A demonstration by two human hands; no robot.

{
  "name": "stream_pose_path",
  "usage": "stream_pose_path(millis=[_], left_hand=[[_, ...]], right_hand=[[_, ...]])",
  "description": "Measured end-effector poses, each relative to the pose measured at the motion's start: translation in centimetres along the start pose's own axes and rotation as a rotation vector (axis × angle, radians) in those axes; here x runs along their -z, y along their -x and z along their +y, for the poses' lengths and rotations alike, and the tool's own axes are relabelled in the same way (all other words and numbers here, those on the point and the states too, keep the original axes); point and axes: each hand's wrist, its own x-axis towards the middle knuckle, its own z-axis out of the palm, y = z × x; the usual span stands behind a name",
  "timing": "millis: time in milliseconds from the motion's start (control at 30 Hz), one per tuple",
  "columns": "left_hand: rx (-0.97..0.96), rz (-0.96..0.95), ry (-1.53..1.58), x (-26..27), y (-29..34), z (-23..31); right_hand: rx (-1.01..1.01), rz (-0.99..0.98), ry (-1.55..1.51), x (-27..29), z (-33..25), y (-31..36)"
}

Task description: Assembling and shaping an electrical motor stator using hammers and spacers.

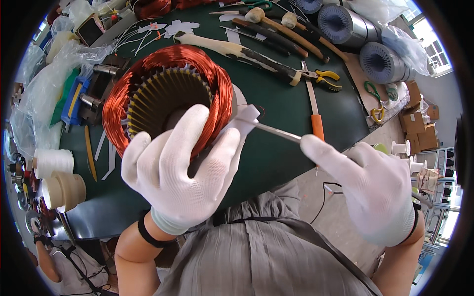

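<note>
A motor stator (pixel 168 91) with thick red copper windings and a slotted inner bore stands on the dark green table. My left hand (pixel 180 172), in a white knit glove, grips its near rim, fingers at the bore and thumb outside by the windings. A folded white strip of insulating paper (pixel 247 117) sticks out beside the thumb, at the stator's right side. My right hand (pixel 373 187), gloved too, is closed round a thin metal rod (pixel 278 132). The rod's far end meets the paper; its other end is mostly hidden in my palm.
An orange-handled blade (pixel 317 126), yellow-black pliers (pixel 323 79) and several wooden-handled tools (pixel 286 39) lie on the right and far side. White thread spools (pixel 54 164) and a blue clamp-like tool (pixel 76 101) stand left. More stator cores (pixel 348 24) are at far right. A person (pixel 74 269) sits lower left.
</note>
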Motion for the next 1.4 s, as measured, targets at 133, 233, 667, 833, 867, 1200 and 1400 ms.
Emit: stream_pose_path(millis=[133,233,667,833,867,1200,1400], left_hand=[[-0.049,-0.032,0.016,0.2,-0.2,-0.5],[-0.064,-0.07,-0.014,0.6,0.1,-0.8],[0.526,-0.136,0.442,4.3,-4.1,-6.8],[0.062,-0.642,0.798,-0.3,-10.8,-13.4],[0.07,-0.671,0.924,-1.4,-10.8,-13.7],[0.312,-0.697,1.0,-1.6,-8.7,-12.6],[0.447,-0.743,1.002,-1.7,-9.6,-11.2]], right_hand=[[0.027,-0.111,0.015,-0.7,1.6,-0.6],[-0.184,0.116,-0.114,-0.2,2.3,-0.5],[-0.019,-0.031,-0.303,-1.2,1.4,-0.1],[0.012,0.001,-0.407,-3.0,0.8,-1.6],[0.018,0.033,-0.474,-3.9,0.5,-1.6],[-0.21,-0.12,-0.954,-5.5,-1.4,-4.3],[0.013,0.332,-0.956,-13.3,-0.7,-3.8]])
